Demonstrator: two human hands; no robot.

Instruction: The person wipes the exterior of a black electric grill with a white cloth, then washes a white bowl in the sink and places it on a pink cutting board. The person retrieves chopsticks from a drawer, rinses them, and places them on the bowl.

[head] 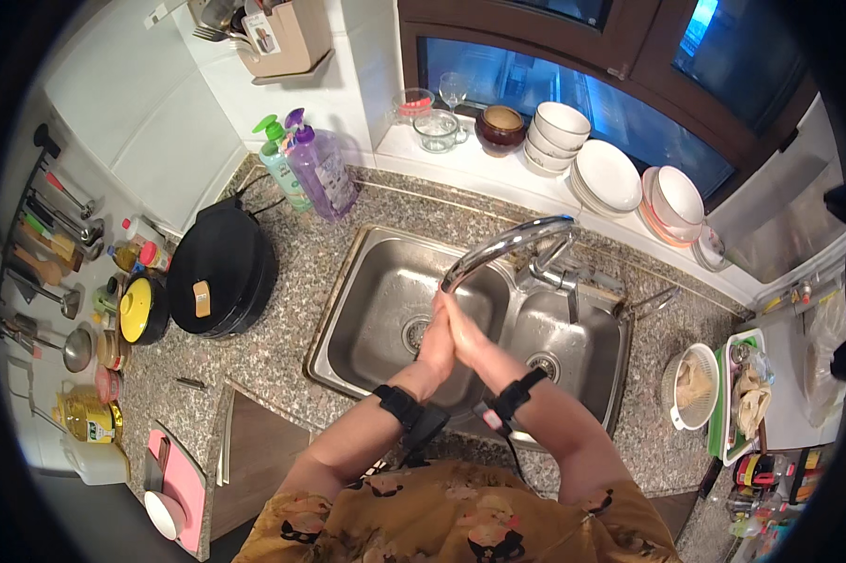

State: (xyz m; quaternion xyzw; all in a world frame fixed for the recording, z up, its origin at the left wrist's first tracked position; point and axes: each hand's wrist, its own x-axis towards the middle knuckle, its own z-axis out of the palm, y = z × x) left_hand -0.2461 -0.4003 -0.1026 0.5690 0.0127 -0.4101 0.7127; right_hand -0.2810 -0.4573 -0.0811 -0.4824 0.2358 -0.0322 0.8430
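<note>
My left hand (437, 343) and my right hand (466, 332) are pressed palm to palm, fingers pointing away from me, just under the spout of the chrome faucet (511, 243). Both are above the left bowl of the stainless steel double sink (373, 310). The fingertips are partly hidden by the spout, and no object shows between the palms. Whether water is running cannot be told. Each wrist wears a black strap. The faucet's base stands behind the divider between the two bowls.
A purple pump bottle (322, 172) and a green pump bottle (280, 169) stand behind the sink's left side. Left of it sits a black round electric appliance (219, 267). White bowls (560, 127) and plates (606, 176) line the windowsill. A white colander (690, 387) stands at right.
</note>
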